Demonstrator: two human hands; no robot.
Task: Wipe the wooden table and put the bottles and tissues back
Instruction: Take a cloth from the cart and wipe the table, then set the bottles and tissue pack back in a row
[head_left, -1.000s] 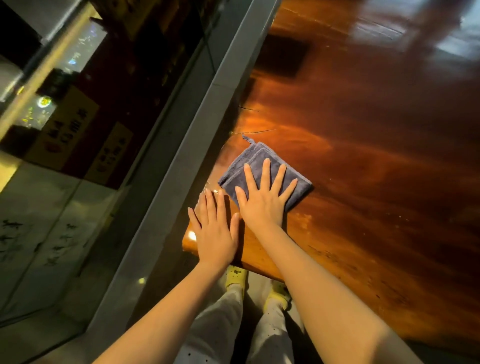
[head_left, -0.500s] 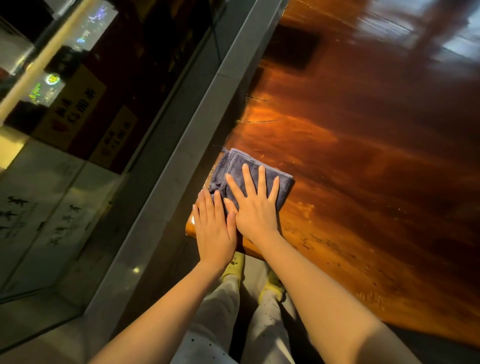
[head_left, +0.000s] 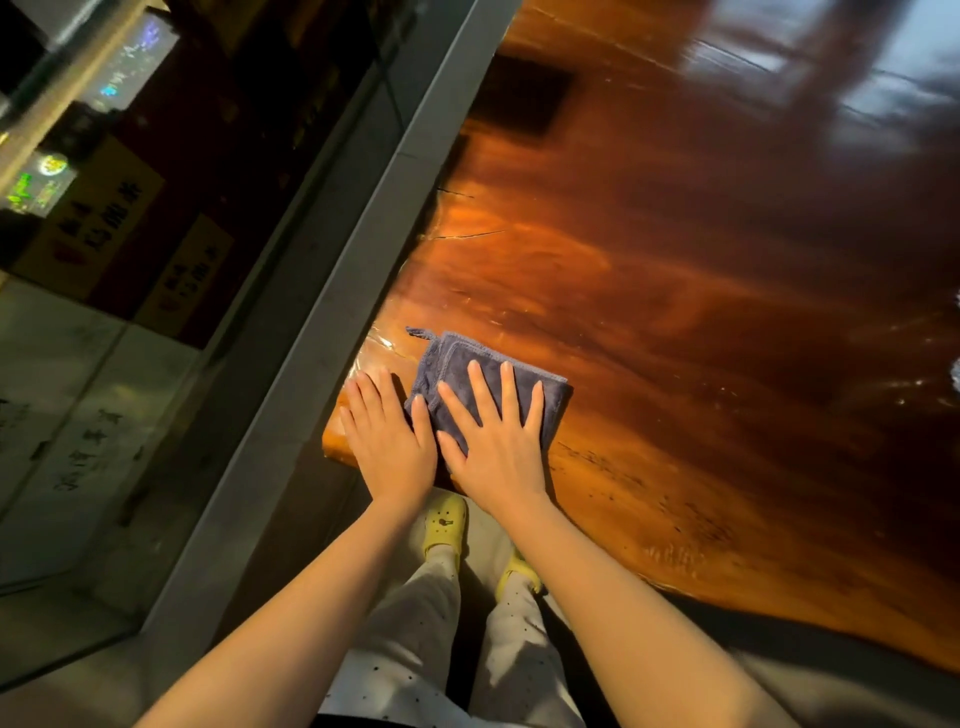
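Wooden table (head_left: 675, 322): glossy reddish-brown slab, uneven edge, thin cracks near left edge, bright reflections at far end; folded blue-grey cloth (head_left: 457, 374) lies flat at near left corner, small hanging loop at far corner.

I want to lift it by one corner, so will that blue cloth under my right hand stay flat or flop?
Probably flop: the cloth is soft, folded terry, so its layers would likely fall open. It looks light. On the glossy table it should slide easily.

The right hand (head_left: 498, 441) hides much of the folded cloth (head_left: 488, 384).
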